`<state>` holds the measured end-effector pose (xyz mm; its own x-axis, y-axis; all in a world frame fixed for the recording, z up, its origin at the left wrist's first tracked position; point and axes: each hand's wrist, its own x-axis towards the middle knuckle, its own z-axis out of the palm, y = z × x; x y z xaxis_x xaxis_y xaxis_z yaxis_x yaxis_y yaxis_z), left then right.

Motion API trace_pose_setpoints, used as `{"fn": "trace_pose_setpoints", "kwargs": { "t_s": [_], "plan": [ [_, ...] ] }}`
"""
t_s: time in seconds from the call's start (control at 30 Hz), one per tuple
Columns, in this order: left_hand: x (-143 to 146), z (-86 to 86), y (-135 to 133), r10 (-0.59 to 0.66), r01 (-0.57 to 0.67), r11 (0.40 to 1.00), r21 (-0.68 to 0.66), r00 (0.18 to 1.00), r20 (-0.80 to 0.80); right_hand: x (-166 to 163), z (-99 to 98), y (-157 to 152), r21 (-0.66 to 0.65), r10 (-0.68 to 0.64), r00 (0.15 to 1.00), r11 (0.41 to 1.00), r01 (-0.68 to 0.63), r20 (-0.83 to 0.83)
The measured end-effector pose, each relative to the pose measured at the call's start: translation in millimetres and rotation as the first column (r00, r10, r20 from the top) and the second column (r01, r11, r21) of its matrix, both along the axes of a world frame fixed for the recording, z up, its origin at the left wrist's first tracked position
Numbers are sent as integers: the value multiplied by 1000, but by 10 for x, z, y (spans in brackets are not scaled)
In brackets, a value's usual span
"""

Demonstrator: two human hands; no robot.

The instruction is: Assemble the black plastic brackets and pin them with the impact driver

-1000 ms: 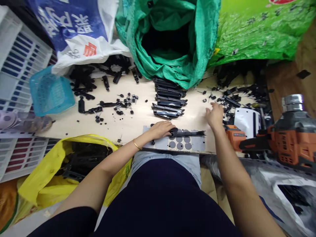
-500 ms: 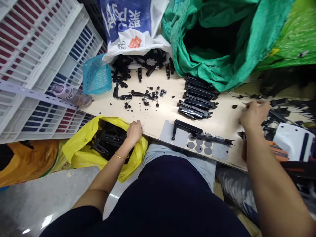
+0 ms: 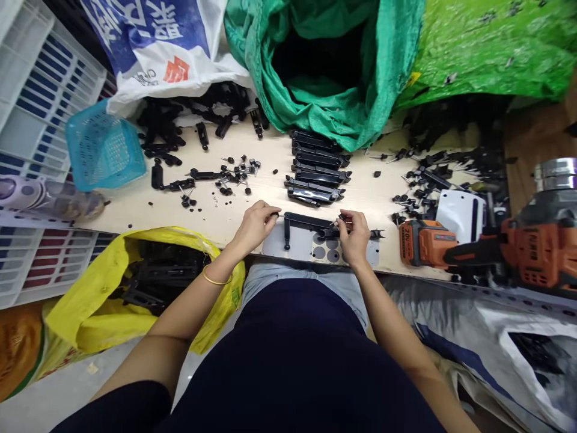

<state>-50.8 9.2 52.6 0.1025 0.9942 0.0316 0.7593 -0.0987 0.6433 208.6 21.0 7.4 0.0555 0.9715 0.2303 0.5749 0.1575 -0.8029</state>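
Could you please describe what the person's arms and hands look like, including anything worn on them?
No sleeves or gloves are in view: the left hand and the right hand are bare. A thin gold bangle circles the left wrist; the right wrist carries nothing. No rings can be made out.

Bracket (image 3: 311,224) on table (image 3: 252,198), between hands.

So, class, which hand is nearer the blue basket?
Left. The left hand, pinching a pin, is down-right of the blue basket; the right hand is farther right of it.
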Motion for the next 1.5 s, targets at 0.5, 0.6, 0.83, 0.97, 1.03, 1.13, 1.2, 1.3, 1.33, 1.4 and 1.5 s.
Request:
{"fn": "trace_pose_setpoints", "kwargs": {
  "t_s": [0.5, 0.6, 0.83, 0.97, 1.03, 1.13, 1.2, 1.3, 1.33, 1.4, 1.5],
  "plan": [
    [277, 36, 144, -145, 140, 989, -34, 962, -233, 108, -33, -121, 10, 379, 837, 909, -416, 395],
    [221, -18, 204, -210, 213, 977, -8, 960, -184, 164, -98, -180, 41, 415, 835, 888, -459, 362],
    [-57, -126, 311, -367, 382, 922, 60, 913, -176, 184, -133, -213, 9, 432, 817, 882, -471, 382],
    [-98, -119, 298, -385, 393, 917, 73, 918, -98, 239, -175, -214, -14, 471, 741, 848, -530, 479],
    [-116, -127, 231, -329, 333, 939, 84, 943, -55, 293, -185, -216, -35, 485, 709, 836, -547, 513],
    [-99, -195, 14, -89, 89, 995, 44, 996, -10, 318, -110, -196, -20, 413, 743, 880, -474, 527],
    [-15, -267, -164, 53, -54, 996, -72, 999, -12, 224, -8, -147, 37, 321, 782, 915, -401, 535],
    [216, -358, -351, 88, -101, 962, -255, 994, -61, -109, 113, -20, 57, 364, 742, 878, -475, 562],
    [300, -374, -377, 81, -105, 951, -292, 992, -93, -241, 124, 26, 24, 424, 693, 843, -537, 583],
    [434, -382, -379, 70, -126, 931, -343, 983, -171, -467, 99, 102, -77, 518, 569, 779, -622, 639],
    [509, -361, -329, 41, -134, 901, -413, 973, -228, -622, 11, 166, -200, 548, 433, 755, -625, 716]
  ]
}}
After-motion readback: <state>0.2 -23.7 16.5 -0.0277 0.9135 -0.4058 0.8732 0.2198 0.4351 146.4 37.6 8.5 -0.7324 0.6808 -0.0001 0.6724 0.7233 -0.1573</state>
